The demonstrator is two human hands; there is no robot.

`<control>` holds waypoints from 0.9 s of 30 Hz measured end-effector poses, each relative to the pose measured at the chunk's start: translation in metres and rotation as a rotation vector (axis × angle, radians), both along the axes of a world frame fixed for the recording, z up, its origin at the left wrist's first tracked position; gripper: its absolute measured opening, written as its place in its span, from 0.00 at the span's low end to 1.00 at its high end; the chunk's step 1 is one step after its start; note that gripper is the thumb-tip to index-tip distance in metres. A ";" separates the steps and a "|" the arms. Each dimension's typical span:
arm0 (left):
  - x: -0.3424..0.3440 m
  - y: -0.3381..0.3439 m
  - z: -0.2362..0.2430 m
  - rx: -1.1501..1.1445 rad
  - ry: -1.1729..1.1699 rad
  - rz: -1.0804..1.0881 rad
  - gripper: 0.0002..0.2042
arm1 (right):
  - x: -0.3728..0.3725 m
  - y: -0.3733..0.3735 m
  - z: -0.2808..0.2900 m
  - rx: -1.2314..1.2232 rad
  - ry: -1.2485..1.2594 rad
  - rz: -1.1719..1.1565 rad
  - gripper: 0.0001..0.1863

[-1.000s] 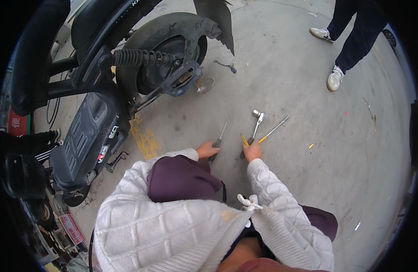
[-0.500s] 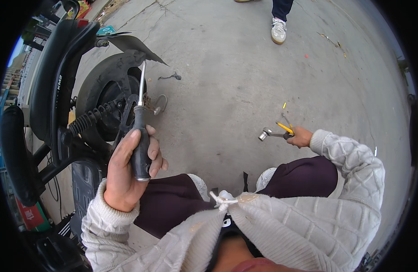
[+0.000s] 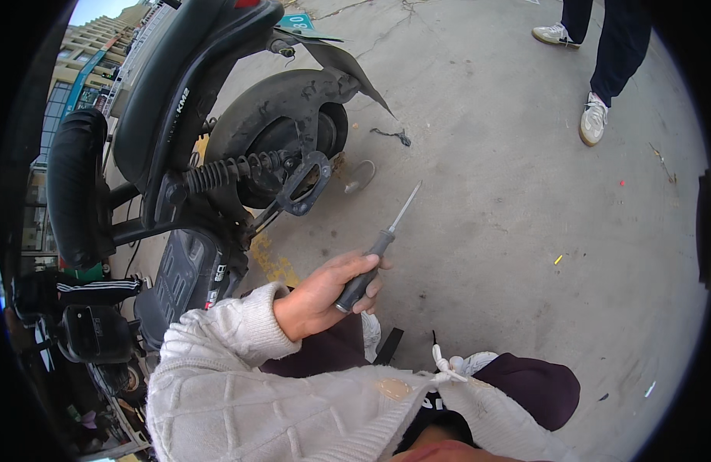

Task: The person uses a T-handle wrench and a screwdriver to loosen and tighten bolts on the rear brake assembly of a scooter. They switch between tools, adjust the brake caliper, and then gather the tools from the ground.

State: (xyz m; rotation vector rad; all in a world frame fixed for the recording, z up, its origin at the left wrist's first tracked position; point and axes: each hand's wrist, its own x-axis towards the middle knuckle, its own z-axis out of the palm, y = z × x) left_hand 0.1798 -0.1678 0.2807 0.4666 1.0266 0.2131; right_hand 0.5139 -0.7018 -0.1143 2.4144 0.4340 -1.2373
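Note:
My left hand (image 3: 328, 291) is closed round the dark handle of a screwdriver (image 3: 381, 243), in front of my body. Its bare metal shaft slants up and to the right over the concrete, and the tip touches nothing. To the left stands a black electric scooter (image 3: 159, 115), its rear end toward the top of the picture. A coil-spring shock absorber (image 3: 232, 171), a dusty rear mudguard (image 3: 275, 96) and a looped black footpeg (image 3: 308, 185) are beyond my hand. My right hand is out of the picture.
Another person's legs and pale shoes (image 3: 593, 119) stand at the upper right. On the concrete lie a small yellow stick (image 3: 558, 259) and a dark scrap (image 3: 392, 137). A mirror-like round piece (image 3: 361, 177) is close to the footpeg. My bent knee (image 3: 536, 385) is at the lower right.
The view has swung leftward. My left hand still grips the screwdriver, now tilted to the right. My right hand, with a ratchet wrench and a yellow-handled tool, has left the picture.

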 end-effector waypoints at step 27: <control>0.001 -0.142 0.077 -0.506 -0.203 0.425 0.13 | -0.020 0.039 0.159 -0.328 0.117 0.477 0.12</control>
